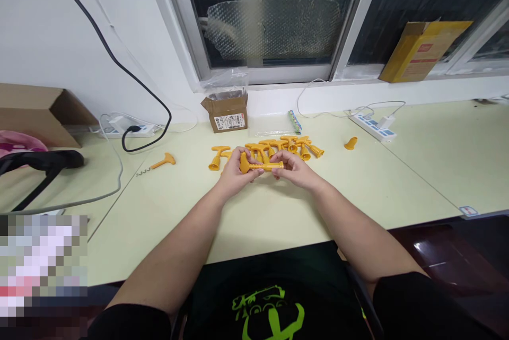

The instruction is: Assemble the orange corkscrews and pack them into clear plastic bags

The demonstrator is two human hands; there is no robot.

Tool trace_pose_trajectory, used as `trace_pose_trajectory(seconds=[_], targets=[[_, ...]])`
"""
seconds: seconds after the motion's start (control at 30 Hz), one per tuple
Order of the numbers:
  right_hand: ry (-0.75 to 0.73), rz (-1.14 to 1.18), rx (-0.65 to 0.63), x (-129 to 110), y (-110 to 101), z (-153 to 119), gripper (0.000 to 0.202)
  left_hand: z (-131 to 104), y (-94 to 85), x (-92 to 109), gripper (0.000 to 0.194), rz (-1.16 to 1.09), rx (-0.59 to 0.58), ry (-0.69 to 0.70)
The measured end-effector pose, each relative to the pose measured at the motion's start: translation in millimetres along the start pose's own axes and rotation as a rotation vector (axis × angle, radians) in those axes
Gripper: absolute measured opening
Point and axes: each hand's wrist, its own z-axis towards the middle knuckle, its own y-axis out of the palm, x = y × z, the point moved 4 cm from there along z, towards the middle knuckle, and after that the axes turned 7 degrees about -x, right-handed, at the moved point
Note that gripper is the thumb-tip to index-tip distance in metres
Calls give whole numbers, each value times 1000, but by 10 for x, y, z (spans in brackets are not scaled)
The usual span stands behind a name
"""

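Yellow T-handled tool (261, 167) bridges left fingers (253, 174) and right fingers (283, 173).

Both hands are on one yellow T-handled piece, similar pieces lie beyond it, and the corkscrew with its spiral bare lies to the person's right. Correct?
Not quite: the corkscrew lies to the person's left, as the head view shows. The rest holds: left hand and right hand on the yellow piece, similar pieces beyond.
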Motion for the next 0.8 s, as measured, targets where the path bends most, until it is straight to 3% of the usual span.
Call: trace_pose_trajectory(seconds=[0.2,0.37,0.57,0.67,0.8], targets=[[-61,-210,48,19,-45,-11,33,4,-28,39,54,-102,-5,-153],[57,-116,-4,83,-44,-16,32,-3,-33,56,57,-83,-50,-159],[38,-82,-95,32,-87,-28,40,20,-140,-43,67,-117,-7,-139],[-27,-102,57,-34,-262,-20,38,22,-232,-65,66,-138,4,-153],[-88,-249,487,-94,-734,-94,29,-15,-247,-24,50,-50,-167,-232]])
